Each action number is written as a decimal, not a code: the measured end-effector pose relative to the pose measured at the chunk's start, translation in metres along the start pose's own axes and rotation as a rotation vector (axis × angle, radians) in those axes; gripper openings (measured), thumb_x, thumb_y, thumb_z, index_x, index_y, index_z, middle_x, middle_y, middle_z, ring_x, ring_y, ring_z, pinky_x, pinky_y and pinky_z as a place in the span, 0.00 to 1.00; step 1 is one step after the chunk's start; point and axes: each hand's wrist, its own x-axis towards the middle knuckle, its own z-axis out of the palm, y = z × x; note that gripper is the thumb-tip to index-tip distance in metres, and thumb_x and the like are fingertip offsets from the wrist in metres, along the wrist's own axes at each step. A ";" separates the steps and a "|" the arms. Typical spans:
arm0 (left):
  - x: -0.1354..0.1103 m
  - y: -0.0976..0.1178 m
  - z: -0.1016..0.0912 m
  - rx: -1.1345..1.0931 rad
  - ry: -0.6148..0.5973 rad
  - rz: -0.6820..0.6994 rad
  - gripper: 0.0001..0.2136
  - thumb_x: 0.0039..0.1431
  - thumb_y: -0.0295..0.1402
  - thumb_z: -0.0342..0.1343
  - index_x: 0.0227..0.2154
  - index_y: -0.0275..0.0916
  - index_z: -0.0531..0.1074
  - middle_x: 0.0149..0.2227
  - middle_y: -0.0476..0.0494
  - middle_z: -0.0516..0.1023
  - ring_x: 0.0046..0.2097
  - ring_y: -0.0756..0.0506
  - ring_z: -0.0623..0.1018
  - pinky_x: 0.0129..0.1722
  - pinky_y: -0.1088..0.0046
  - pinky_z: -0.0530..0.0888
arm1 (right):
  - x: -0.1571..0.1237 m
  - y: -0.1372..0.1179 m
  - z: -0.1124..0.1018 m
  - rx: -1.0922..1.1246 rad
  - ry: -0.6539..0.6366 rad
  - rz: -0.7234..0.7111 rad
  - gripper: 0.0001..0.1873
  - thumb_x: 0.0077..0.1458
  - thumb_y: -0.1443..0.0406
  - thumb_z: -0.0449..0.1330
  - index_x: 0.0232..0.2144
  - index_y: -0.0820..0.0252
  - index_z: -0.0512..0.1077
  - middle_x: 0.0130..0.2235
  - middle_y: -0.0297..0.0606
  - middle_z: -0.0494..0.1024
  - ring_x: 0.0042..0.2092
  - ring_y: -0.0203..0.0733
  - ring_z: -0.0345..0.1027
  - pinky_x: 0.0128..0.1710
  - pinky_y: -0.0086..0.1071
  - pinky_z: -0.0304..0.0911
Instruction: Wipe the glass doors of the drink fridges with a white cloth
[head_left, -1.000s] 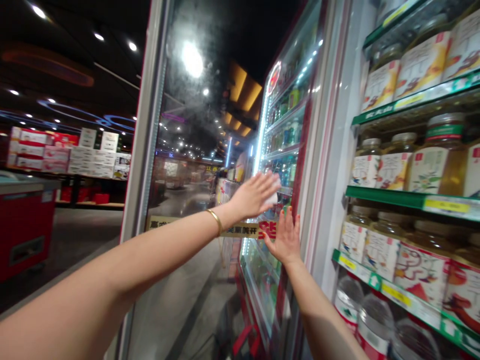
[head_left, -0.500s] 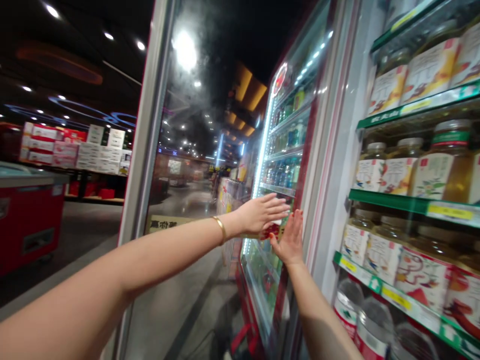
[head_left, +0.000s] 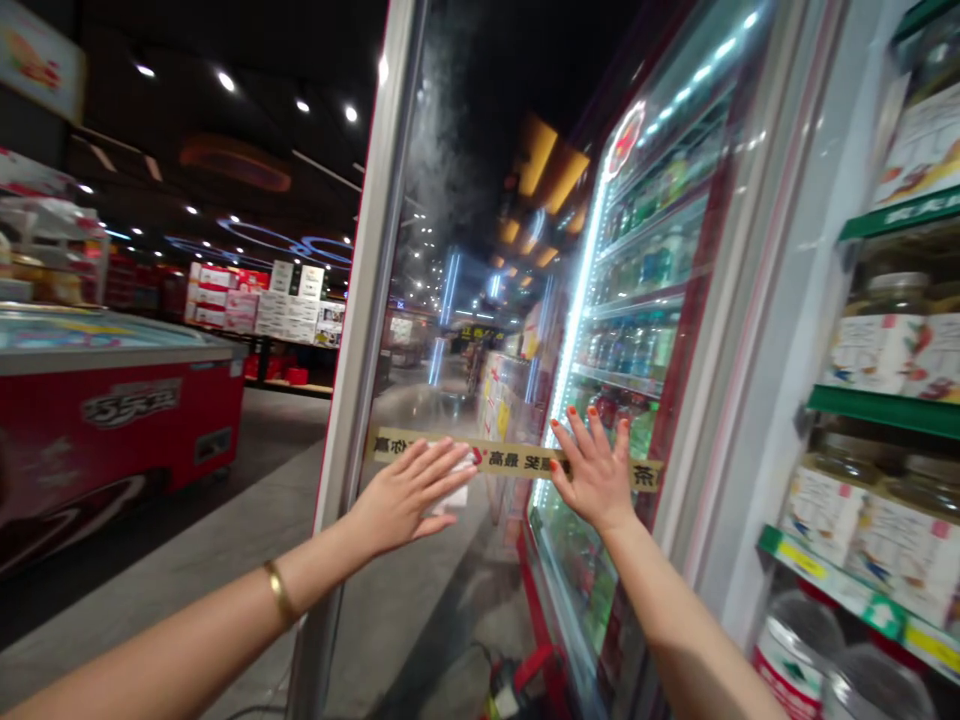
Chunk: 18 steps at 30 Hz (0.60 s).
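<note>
The dim supermarket floor ran off under a black ceiling dotted with small spotlights. Far beyond the fingers stood stacked white and red cartons (head_left: 262, 312), and well to the left of them sat a long red chest freezer (head_left: 127, 420) with a glass top. Directly ahead rose a tall glass door (head_left: 465, 260) with a silver metal post (head_left: 369, 300) along its left edge, and a strip of tan printed tape (head_left: 510, 458) ran across it at finger height. Behind the glass to the right, rows of bottled drinks (head_left: 630, 345) filled lit shelves. Just right of the right fingers stood a white upright frame (head_left: 750, 340), and beyond it glass jars with white labels (head_left: 874, 350) sat on green-edged shelves (head_left: 885, 405).

The left hand (head_left: 405, 495), with a thin gold bangle (head_left: 279, 590) on its wrist, lay flat against the glass, its fingers (head_left: 427, 465) spread open and not curled round anything. A folded white wipe (head_left: 454, 497) was pinned under them, though I could not tell whether it was cloth or paper. The right hand (head_left: 596, 478) rested on the glass just beside it, its red-nailed fingers (head_left: 592, 435) splayed wide and holding nothing, with the tan tape running beneath them.
</note>
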 end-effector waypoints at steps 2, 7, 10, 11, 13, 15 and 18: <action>-0.007 -0.002 0.001 0.008 0.013 -0.257 0.46 0.69 0.60 0.56 0.80 0.48 0.43 0.81 0.42 0.48 0.83 0.39 0.44 0.82 0.55 0.38 | -0.002 0.002 -0.001 -0.011 -0.009 0.003 0.43 0.69 0.57 0.58 0.80 0.42 0.47 0.80 0.38 0.55 0.80 0.58 0.46 0.79 0.71 0.30; -0.013 0.027 0.024 0.015 0.076 -0.412 0.49 0.69 0.56 0.57 0.81 0.41 0.40 0.82 0.35 0.41 0.82 0.34 0.42 0.82 0.49 0.44 | -0.004 0.004 -0.001 -0.035 -0.018 0.007 0.46 0.68 0.56 0.60 0.80 0.41 0.44 0.80 0.37 0.52 0.80 0.59 0.47 0.79 0.70 0.31; -0.036 0.052 0.035 -0.011 0.065 -0.035 0.40 0.70 0.64 0.46 0.79 0.54 0.50 0.81 0.55 0.47 0.82 0.47 0.42 0.82 0.65 0.42 | -0.003 0.003 0.001 -0.039 -0.019 0.011 0.46 0.68 0.56 0.60 0.80 0.40 0.43 0.80 0.36 0.53 0.80 0.59 0.47 0.79 0.69 0.32; -0.043 0.053 0.035 -0.014 0.056 0.019 0.39 0.70 0.65 0.44 0.78 0.58 0.52 0.80 0.59 0.48 0.82 0.49 0.43 0.82 0.68 0.42 | -0.002 0.003 0.002 -0.040 -0.019 0.012 0.46 0.68 0.56 0.60 0.80 0.40 0.44 0.80 0.36 0.53 0.80 0.59 0.47 0.79 0.69 0.32; -0.046 0.041 0.035 0.004 0.048 -0.089 0.41 0.69 0.65 0.47 0.79 0.54 0.51 0.81 0.54 0.48 0.82 0.47 0.43 0.82 0.64 0.42 | -0.002 0.002 0.004 -0.044 -0.016 0.007 0.46 0.68 0.56 0.60 0.80 0.40 0.43 0.80 0.36 0.53 0.80 0.57 0.46 0.79 0.68 0.32; -0.033 0.025 0.035 0.038 0.045 -0.372 0.45 0.70 0.59 0.53 0.80 0.43 0.45 0.81 0.38 0.43 0.82 0.38 0.41 0.82 0.52 0.43 | -0.002 0.002 0.005 -0.047 -0.006 0.001 0.45 0.69 0.56 0.59 0.80 0.41 0.44 0.80 0.35 0.53 0.80 0.56 0.45 0.80 0.68 0.31; -0.015 0.027 0.046 0.076 0.058 -0.631 0.46 0.71 0.53 0.56 0.80 0.39 0.41 0.81 0.32 0.37 0.82 0.33 0.37 0.81 0.44 0.48 | -0.002 0.002 0.006 -0.049 -0.005 0.004 0.45 0.69 0.56 0.59 0.80 0.42 0.45 0.80 0.36 0.53 0.80 0.55 0.45 0.80 0.68 0.30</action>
